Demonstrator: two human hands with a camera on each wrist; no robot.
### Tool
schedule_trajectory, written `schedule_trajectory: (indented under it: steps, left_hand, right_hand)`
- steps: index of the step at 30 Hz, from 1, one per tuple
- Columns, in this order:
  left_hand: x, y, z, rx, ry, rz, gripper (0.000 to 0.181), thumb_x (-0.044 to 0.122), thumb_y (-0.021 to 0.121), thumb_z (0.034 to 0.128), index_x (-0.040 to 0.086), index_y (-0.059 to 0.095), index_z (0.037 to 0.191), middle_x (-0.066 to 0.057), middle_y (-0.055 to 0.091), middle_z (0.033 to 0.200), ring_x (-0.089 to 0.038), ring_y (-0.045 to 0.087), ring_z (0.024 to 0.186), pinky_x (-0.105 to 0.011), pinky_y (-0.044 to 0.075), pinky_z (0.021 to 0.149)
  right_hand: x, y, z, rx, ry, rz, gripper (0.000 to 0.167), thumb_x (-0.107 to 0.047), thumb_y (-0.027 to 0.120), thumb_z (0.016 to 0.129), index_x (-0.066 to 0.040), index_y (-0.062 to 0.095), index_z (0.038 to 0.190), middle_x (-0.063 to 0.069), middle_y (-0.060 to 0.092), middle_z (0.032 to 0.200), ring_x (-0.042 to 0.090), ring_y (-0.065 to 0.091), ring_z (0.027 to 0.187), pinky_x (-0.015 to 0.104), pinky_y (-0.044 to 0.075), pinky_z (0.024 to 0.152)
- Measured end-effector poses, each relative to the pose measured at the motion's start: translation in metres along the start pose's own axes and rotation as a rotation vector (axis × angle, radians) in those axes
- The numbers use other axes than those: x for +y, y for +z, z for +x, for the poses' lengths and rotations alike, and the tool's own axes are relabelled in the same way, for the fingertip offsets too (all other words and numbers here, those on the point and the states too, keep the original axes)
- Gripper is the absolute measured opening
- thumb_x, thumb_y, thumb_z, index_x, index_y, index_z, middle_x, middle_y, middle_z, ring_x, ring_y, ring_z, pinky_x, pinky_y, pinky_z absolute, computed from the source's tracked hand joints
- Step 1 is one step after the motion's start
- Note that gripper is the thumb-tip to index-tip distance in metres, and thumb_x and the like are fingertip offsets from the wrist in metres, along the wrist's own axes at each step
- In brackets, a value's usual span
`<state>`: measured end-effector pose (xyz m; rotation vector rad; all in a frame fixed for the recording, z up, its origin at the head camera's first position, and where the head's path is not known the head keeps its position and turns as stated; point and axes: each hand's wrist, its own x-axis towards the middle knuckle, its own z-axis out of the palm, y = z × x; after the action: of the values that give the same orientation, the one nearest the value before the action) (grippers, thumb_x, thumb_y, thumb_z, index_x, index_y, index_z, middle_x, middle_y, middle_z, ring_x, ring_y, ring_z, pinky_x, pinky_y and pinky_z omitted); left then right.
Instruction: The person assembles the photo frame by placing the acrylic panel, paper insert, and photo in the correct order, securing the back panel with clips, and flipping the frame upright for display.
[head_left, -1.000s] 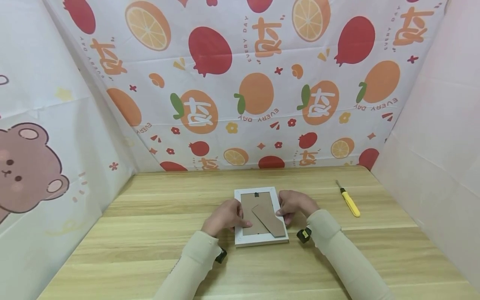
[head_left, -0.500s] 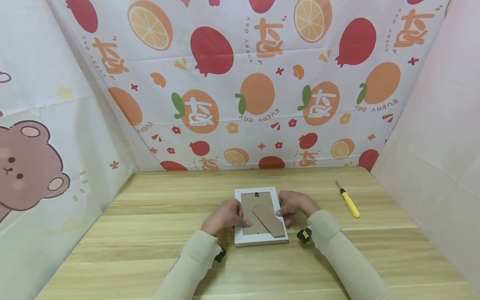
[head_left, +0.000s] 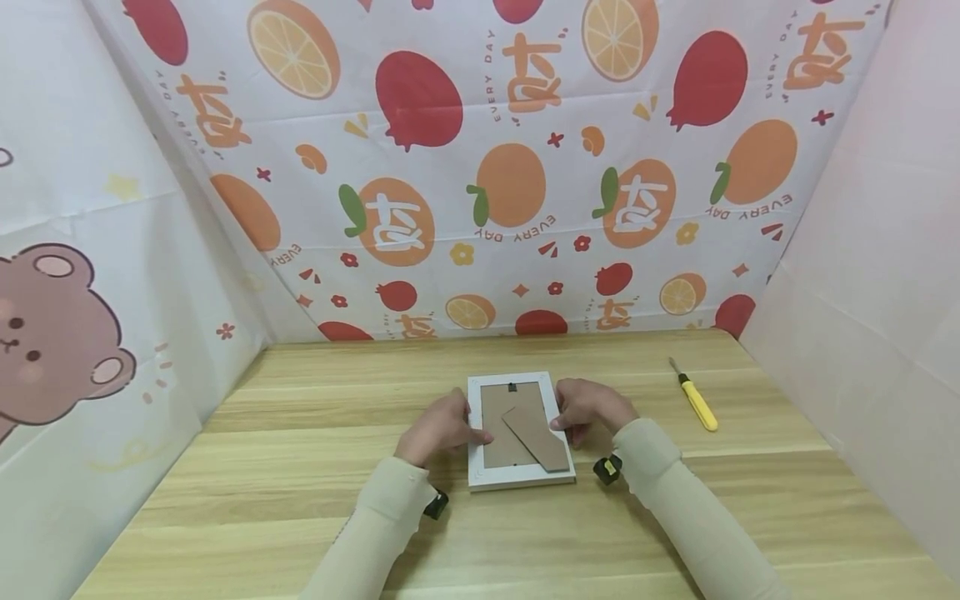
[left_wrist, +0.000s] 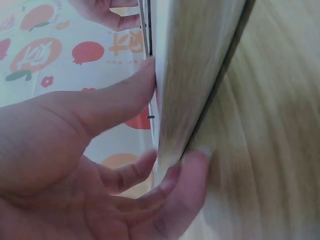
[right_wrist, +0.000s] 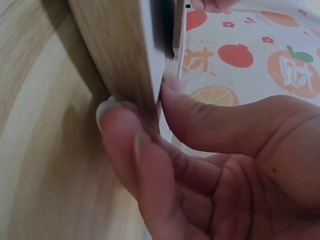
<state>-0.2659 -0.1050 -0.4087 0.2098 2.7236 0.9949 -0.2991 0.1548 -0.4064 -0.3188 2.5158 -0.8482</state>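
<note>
two long edges of a white, rectangular picture frame (head_left: 517,478) are pinched by left hand (head_left: 435,431) and right hand (head_left: 590,406); across its back slants a flat brown stand (head_left: 538,442); beneath it, wood-grained table (head_left: 300,467); to its right, yellow-handled screwdriver (head_left: 699,403).

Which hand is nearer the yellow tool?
The right hand, on the side of the picture frame nearer the yellow-handled tool; the left hand is opposite.

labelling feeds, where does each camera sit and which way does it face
Head: head-worn, facing forward and down at the picture frame; left hand, right hand, sleeves show.
Left wrist: on that wrist, facing the frame's left edge; both hands show, the right partly.
Right wrist: on that wrist, facing the frame's right edge; both hands show, the left partly.
Both wrist views share the backdrop.
</note>
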Motion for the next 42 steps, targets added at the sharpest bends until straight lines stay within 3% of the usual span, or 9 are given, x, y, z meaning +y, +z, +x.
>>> schedule_trajectory:
  steps: [4,9,21,36,42]
  left_hand:
    - [-0.002,0.001,0.001,-0.006,0.005,-0.038,0.045,0.016,0.081,0.0902,-0.006,0.054,0.119,-0.012,0.065,0.086,-0.018,0.059,0.065,-0.028,0.055,0.053]
    - [-0.002,0.004,0.002,-0.019,0.018,-0.034,0.026,0.015,0.077,0.0933,-0.002,0.064,0.109,-0.01,0.068,0.087,-0.018,0.065,0.067,-0.029,0.06,0.057]
    - [-0.004,0.005,0.005,-0.003,0.017,-0.028,0.026,0.016,0.076,0.0947,-0.002,0.061,0.107,-0.011,0.065,0.087,-0.019,0.064,0.067,-0.029,0.059,0.057]
    - [-0.005,0.005,0.005,0.004,0.021,-0.033,0.022,0.015,0.074,0.0963,-0.002,0.062,0.105,-0.011,0.066,0.086,-0.019,0.064,0.062,-0.028,0.058,0.053]
    - [-0.004,0.005,0.006,0.01,0.013,-0.045,0.025,0.015,0.074,0.0962,-0.003,0.062,0.108,-0.012,0.067,0.088,-0.019,0.064,0.064,-0.028,0.059,0.053]
  right_hand:
    - [-0.001,0.001,-0.001,0.008,0.004,0.01,0.021,-0.008,0.075,0.094,0.0,0.057,0.102,0.013,0.069,0.084,0.02,0.067,0.063,0.029,0.061,0.059]
    - [-0.002,0.0,-0.002,0.004,0.005,-0.003,0.021,-0.009,0.074,0.094,0.0,0.057,0.103,0.013,0.068,0.084,0.02,0.067,0.062,0.029,0.061,0.058]
    - [-0.005,-0.001,-0.003,-0.019,-0.005,-0.021,0.014,-0.009,0.074,0.095,0.0,0.063,0.095,0.011,0.072,0.074,0.017,0.069,0.055,0.029,0.061,0.055]
    - [-0.003,-0.003,-0.002,0.011,0.039,-0.052,0.026,-0.015,0.078,0.092,-0.004,0.06,0.107,0.01,0.067,0.091,0.02,0.066,0.074,0.03,0.061,0.065]
    - [0.006,-0.021,-0.009,0.022,0.019,-0.127,0.029,-0.027,0.075,0.096,-0.007,0.062,0.112,0.008,0.068,0.091,0.018,0.066,0.079,0.029,0.058,0.07]
